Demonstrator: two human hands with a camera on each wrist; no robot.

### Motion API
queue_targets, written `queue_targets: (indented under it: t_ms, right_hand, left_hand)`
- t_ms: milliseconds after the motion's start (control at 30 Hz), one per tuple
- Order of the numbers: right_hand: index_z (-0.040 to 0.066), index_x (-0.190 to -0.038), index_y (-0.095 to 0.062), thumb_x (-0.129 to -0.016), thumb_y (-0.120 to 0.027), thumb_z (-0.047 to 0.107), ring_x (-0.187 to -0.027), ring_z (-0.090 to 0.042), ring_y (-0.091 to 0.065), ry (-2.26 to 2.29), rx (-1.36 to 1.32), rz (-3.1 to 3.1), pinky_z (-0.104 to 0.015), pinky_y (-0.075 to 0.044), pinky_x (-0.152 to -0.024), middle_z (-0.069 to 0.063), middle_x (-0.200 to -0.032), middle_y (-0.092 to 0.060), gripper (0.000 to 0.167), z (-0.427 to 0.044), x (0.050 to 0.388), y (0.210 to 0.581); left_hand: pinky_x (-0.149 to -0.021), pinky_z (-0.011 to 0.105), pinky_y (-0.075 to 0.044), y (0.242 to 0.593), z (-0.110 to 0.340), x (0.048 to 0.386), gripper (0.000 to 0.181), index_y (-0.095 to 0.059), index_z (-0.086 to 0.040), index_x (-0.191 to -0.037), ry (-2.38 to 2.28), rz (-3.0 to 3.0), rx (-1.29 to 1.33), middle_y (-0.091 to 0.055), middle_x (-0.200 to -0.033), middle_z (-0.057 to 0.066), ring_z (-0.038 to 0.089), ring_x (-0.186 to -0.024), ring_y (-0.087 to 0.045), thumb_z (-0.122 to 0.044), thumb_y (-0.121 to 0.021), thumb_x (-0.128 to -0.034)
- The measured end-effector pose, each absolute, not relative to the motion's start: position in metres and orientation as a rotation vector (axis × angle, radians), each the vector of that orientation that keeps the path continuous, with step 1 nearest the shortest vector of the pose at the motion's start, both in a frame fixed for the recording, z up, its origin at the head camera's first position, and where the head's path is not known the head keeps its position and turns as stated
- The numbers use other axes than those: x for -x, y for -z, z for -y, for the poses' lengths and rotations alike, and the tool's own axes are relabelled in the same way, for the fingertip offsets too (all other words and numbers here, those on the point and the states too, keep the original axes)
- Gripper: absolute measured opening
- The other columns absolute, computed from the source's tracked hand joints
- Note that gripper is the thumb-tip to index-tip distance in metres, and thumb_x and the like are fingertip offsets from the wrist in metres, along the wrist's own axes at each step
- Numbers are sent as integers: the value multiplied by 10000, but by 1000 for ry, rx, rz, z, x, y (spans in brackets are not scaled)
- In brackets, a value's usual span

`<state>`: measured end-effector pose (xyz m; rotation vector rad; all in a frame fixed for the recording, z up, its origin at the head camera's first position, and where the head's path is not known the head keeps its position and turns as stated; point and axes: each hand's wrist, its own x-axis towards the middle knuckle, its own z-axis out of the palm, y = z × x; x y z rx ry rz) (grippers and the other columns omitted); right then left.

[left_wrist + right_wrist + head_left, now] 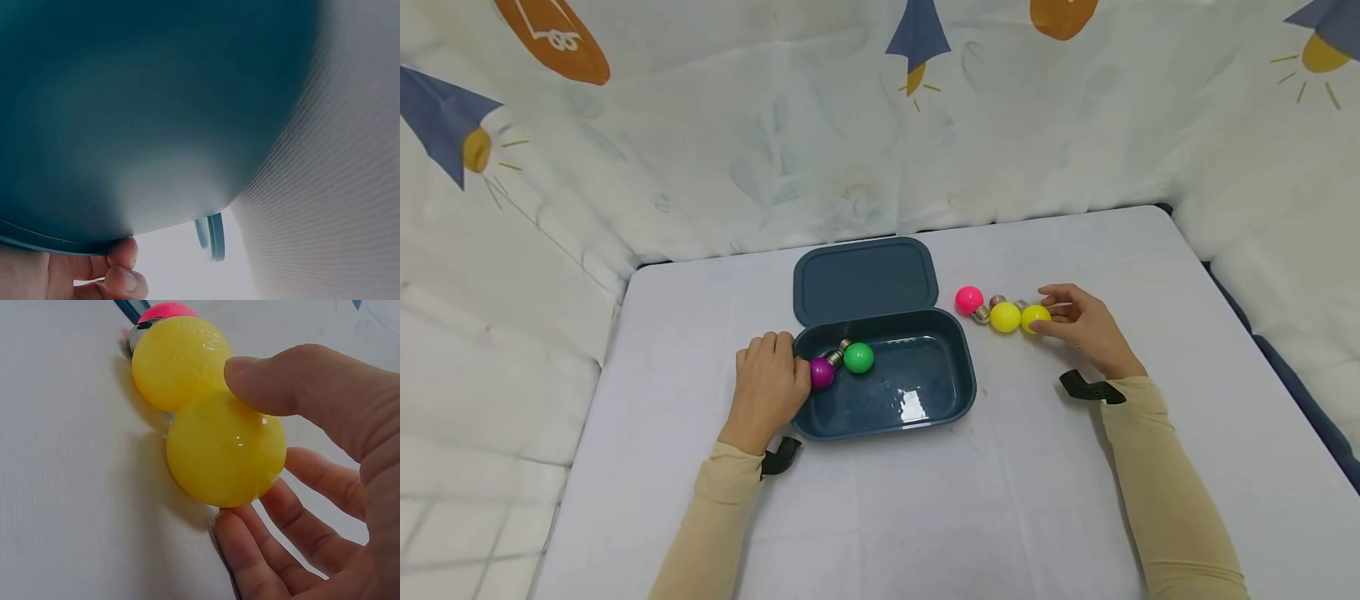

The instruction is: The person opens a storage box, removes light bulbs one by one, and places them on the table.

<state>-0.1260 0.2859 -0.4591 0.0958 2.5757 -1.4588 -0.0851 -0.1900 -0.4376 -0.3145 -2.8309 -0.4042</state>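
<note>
My left hand [767, 379] grips the left rim of a dark blue plastic box [917, 425]. In the left wrist view its curled fingertips [122, 265] lie under the box's rim [56, 244]. Inside the box, at the left, are a purple light bulb [822, 373] and a green light bulb [859, 357] with metal screw bases. To the right of the box, my right hand [1086, 329] pinches a yellow light bulb [225, 450], thumb on one side and fingers on the other. Against it sits a second yellow light bulb [178, 362]. The held bulb's base is mostly hidden.
A pink light bulb [969, 300] lies left of the yellow ones, and another metal base [997, 300] shows behind them. The box's flat lid [865, 279] lies just behind the box. A white cloth covers the table [925, 517]; printed curtains hang behind.
</note>
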Motion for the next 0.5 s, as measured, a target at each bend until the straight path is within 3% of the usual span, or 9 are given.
queue_targets:
  t_ms: [267,500]
  right_hand:
    - [200,-1483,-520,-883,-804,390,-1085,-41,-606,1466,-107,-2591,-145,-503,-850,-68,-1374,-579,690,-289,126,459]
    - [195,-1485,-511,-959,-686,470,-1092,-99,-577,1456,-152,-2626,-244,-463,-861,-87,-1400,-586,619,-290,125,457]
  left_hand:
    - [-703,416,-298,437,190,85,148,-515,13,-871,409,2833,307,-481,-778,149,329,-745,-441,-123,-486,-921]
    - [-707,422,-301,437,190,85,154,-517,16,-885,418,2834,308,-488,-789,155,340,-759,-450,-130,-487,-926]
